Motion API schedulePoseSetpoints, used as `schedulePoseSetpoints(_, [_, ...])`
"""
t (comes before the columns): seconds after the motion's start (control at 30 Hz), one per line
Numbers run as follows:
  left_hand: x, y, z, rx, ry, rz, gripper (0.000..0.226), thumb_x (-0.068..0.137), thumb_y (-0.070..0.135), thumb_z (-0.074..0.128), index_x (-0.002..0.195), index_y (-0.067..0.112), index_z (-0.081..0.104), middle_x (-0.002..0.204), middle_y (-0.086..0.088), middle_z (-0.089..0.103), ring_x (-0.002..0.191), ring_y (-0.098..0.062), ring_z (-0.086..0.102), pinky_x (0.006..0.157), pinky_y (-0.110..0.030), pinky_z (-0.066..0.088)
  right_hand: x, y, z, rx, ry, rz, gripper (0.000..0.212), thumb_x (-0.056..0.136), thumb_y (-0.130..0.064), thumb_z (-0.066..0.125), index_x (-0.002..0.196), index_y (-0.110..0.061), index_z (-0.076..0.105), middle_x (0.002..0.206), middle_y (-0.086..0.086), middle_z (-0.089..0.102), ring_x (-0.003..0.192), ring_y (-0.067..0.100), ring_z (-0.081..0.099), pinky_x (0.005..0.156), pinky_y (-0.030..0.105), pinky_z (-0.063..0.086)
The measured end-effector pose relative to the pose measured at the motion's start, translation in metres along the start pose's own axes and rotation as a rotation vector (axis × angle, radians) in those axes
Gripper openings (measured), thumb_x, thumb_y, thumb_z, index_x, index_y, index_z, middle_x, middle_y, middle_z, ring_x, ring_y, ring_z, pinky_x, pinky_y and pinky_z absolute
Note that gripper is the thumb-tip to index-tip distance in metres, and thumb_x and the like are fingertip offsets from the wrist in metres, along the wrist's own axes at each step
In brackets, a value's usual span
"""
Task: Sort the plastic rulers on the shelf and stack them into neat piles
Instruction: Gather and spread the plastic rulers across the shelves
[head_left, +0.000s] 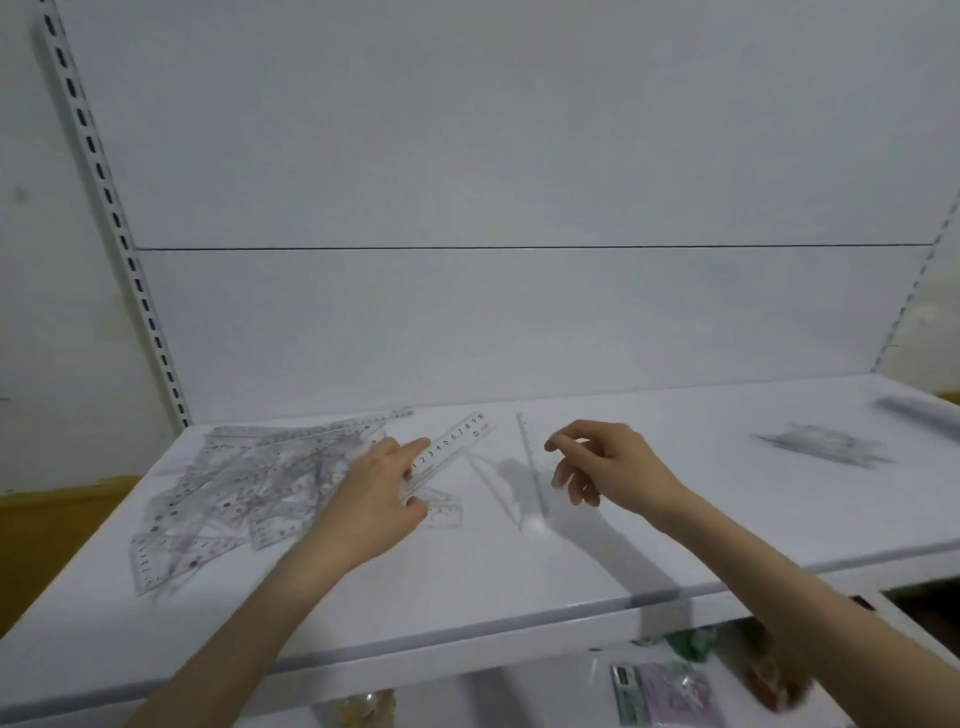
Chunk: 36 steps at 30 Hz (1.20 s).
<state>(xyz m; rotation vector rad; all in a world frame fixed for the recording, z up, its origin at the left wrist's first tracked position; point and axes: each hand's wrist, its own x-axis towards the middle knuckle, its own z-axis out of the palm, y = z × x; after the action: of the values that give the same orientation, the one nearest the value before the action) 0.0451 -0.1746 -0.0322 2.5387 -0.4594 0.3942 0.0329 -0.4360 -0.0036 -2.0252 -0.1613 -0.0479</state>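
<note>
A jumbled heap of clear plastic rulers (234, 483) covers the left part of the white shelf (519, 571). My left hand (379, 493) pinches a short straight clear ruler (457, 447) marked 1 to 10, lifted at a slant above the shelf beside the heap. My right hand (597, 462) pinches a clear set square (532, 467) by its upper part, with the lower tip near the shelf surface. A small clear ruler (444, 512) lies flat under my left hand.
A blurred pile of clear rulers (826, 441) sits at the right of the shelf, with another blurred one (914, 410) at the far right edge. The white back panel (519, 322) rises behind. Packaged goods (670, 691) lie on the lower shelf below the front edge.
</note>
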Motion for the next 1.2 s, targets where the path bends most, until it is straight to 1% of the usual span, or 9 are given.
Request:
schedulePoseSetpoints(0.23, [0.016, 0.018, 0.015, 0.020, 0.021, -0.010, 0.050, 0.081, 0.017, 0.064, 0.128, 0.032, 0.055, 0.085, 0.009, 0.052, 0.070, -0.011, 0.046, 0.062, -0.027, 0.036, -0.014, 0.034, -0.071, -0.176, 0.276, 0.033, 0.004, 0.091, -0.007, 0.059, 0.089, -0.007, 0.062, 0.066, 0.007, 0.071, 0.042, 0.009, 0.052, 0.043, 0.018, 0.042])
schedulePoseSetpoints(0.47, [0.002, 0.007, -0.003, -0.045, 0.054, -0.102, 0.044, 0.079, 0.018, 0.072, 0.121, 0.026, 0.063, 0.074, 0.009, 0.056, 0.064, -0.004, 0.050, 0.055, -0.024, 0.038, 0.015, 0.051, -0.054, -0.316, 0.153, 0.052, 0.011, 0.089, -0.008, 0.062, 0.095, -0.013, 0.070, 0.064, 0.006, 0.067, 0.041, 0.004, 0.050, 0.044, 0.014, 0.041])
schedulePoseSetpoints(0.63, [-0.004, -0.005, -0.003, -0.050, 0.015, -0.075, 0.047, 0.075, 0.011, 0.072, 0.121, 0.014, 0.062, 0.081, 0.009, 0.056, 0.067, -0.003, 0.047, 0.061, -0.011, 0.033, 0.036, 0.065, -0.030, -0.836, 0.231, 0.014, 0.029, 0.090, -0.027, 0.062, 0.118, -0.021, 0.062, 0.102, -0.001, 0.061, 0.092, 0.016, 0.057, 0.070, 0.025, 0.040])
schedulePoseSetpoints(0.7, [-0.002, -0.004, 0.000, -0.056, 0.004, -0.057, 0.043, 0.074, 0.007, 0.072, 0.116, 0.010, 0.065, 0.082, 0.008, 0.057, 0.069, -0.002, 0.050, 0.063, -0.006, 0.036, 0.034, 0.068, -0.026, -0.853, 0.308, -0.014, 0.035, 0.091, -0.030, 0.060, 0.125, -0.025, 0.056, 0.112, -0.003, 0.057, 0.103, 0.015, 0.055, 0.073, 0.028, 0.042])
schedulePoseSetpoints(0.8, [0.002, 0.007, 0.008, -0.070, -0.052, 0.000, 0.038, 0.073, 0.006, 0.072, 0.111, 0.012, 0.067, 0.083, 0.007, 0.058, 0.071, -0.004, 0.052, 0.066, -0.004, 0.036, 0.028, 0.066, -0.023, -0.636, 0.396, -0.320, 0.042, 0.087, -0.023, 0.062, 0.128, -0.019, 0.053, 0.113, -0.002, 0.058, 0.102, 0.013, 0.056, 0.082, 0.031, 0.048])
schedulePoseSetpoints(0.93, [0.014, 0.039, 0.025, -0.058, -0.120, 0.128, 0.041, 0.075, 0.015, 0.071, 0.105, 0.042, 0.062, 0.088, 0.014, 0.057, 0.078, -0.006, 0.051, 0.060, -0.017, 0.038, 0.012, 0.052, -0.029, -0.866, 0.093, -0.742, 0.064, 0.073, -0.028, 0.063, 0.133, -0.019, 0.044, 0.131, -0.001, 0.054, 0.119, 0.018, 0.049, 0.103, 0.035, 0.033])
schedulePoseSetpoints(1.0, [0.026, 0.060, 0.036, -0.060, -0.127, 0.206, 0.043, 0.074, 0.021, 0.072, 0.103, 0.050, 0.058, 0.093, 0.022, 0.054, 0.077, -0.003, 0.051, 0.059, -0.021, 0.037, 0.006, 0.049, -0.038, -0.939, -0.019, -0.803, 0.060, 0.073, -0.025, 0.063, 0.129, -0.022, 0.042, 0.125, -0.001, 0.058, 0.109, 0.019, 0.056, 0.098, 0.037, 0.038])
schedulePoseSetpoints(1.07, [0.039, 0.086, 0.049, -0.048, -0.123, 0.245, 0.039, 0.072, 0.028, 0.068, 0.104, 0.050, 0.060, 0.081, 0.019, 0.057, 0.071, -0.003, 0.052, 0.060, -0.023, 0.039, -0.001, 0.052, -0.056, -0.909, -0.027, -0.841, 0.053, 0.073, -0.016, 0.063, 0.124, -0.022, 0.046, 0.115, 0.001, 0.062, 0.088, 0.021, 0.062, 0.074, 0.032, 0.048])
schedulePoseSetpoints(1.2, [0.069, 0.144, 0.085, -0.074, -0.120, 0.256, 0.030, 0.062, 0.047, 0.060, 0.092, 0.048, 0.061, 0.076, 0.020, 0.058, 0.069, 0.000, 0.052, 0.062, -0.027, 0.044, -0.020, 0.076, -0.128, -0.915, 0.035, -0.838, 0.040, 0.075, -0.009, 0.063, 0.114, -0.018, 0.062, 0.111, 0.002, 0.063, 0.071, 0.017, 0.059, 0.046, 0.024, 0.042])
